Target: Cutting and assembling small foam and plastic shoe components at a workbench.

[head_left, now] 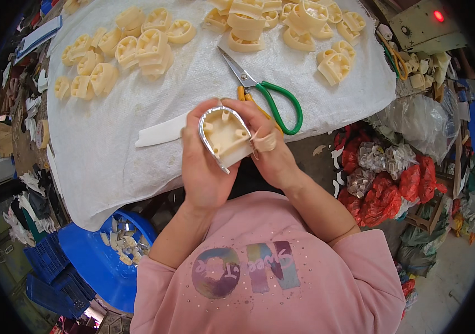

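Note:
Both hands hold a cream plastic D-shaped hollow piece (223, 146) above the front edge of the table. A shiny silver band runs along its curved rim, with one end hanging free at the lower side. Short posts show inside the hollow. My left hand (199, 178) is closed round its left side. My right hand (276, 158) grips its right side, with a beige wrap (265, 142) round one finger. Just beyond the hands lie scissors (283, 114) with green and orange handles, blades partly apart. A white strip (162, 131) lies beside my left hand.
White sheeting (98, 150) covers the table. Cream pieces stand in piles (151, 50) at far left and more (248, 28) at far middle and right. A blue basin (89, 261) with scraps sits low at left. Red plastic bags (385, 197) lie at right.

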`<state>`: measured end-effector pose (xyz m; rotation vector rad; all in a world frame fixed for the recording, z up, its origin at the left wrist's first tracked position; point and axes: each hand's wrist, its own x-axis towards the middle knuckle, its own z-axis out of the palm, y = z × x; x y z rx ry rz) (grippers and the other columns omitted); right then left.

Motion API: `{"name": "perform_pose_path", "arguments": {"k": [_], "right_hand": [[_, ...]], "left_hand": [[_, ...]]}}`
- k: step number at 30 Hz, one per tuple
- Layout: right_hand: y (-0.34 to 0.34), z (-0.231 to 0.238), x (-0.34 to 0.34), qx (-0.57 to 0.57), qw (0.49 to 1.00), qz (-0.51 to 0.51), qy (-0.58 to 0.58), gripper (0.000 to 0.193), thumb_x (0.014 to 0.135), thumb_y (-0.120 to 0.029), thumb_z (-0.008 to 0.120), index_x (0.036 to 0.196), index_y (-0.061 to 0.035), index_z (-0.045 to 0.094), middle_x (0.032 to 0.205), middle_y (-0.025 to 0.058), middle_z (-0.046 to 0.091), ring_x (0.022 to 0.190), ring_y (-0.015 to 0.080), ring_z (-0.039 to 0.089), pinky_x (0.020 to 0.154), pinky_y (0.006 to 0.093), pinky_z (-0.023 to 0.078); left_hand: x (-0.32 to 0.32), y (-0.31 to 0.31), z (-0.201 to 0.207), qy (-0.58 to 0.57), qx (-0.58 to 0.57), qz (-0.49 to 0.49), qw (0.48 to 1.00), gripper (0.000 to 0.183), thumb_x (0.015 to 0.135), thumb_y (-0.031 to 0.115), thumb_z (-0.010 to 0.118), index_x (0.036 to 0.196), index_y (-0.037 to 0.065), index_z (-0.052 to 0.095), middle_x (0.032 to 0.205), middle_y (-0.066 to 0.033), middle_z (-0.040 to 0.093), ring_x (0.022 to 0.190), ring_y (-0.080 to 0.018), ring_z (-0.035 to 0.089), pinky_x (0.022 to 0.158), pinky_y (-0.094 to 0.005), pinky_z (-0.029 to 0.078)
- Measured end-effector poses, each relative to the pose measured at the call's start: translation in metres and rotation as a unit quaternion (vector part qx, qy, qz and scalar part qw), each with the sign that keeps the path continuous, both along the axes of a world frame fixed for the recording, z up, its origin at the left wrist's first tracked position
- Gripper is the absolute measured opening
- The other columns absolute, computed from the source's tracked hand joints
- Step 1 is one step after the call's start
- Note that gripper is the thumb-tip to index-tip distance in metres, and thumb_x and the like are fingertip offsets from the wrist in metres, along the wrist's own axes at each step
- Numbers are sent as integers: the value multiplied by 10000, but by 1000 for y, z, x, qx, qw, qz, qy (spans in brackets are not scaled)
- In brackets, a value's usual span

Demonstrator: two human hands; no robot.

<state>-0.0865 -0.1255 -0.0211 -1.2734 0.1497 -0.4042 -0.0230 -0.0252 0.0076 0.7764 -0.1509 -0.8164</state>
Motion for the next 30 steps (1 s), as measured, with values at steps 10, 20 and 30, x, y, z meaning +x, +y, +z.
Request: {"name": "perform_pose_path", "arguments": {"k": [10,20,30], "right_hand": [[3,15,-4,18,1000,6,23,458,939,-233,427,1339,-11,396,1192,97,426,1107,192,433,962,291,337],[5,9,-3,-145,988,-60,-2,431,958,-285,425,1284,-5,445,1026,76,422,896,156,448,786,259,409],[-6,22,-8,-8,998,-2,58,532,950,-379,458,1328,-7,408,1032,85,427,786,119,494,625,223,503]], "left_hand": [[2,4,7,-40,40,-34,998,579,804,155,500,1327,86,262,1149,-113,459,1019,-195,521,835,-357,497],[8,8,-4,93,-46,-66,992,492,937,433,374,1300,100,367,1183,-74,504,1068,-194,514,883,-357,454],[17,13,-11,127,-102,-108,981,611,939,581,190,1333,140,345,1201,-98,514,1079,-239,519,877,-437,437]]}}
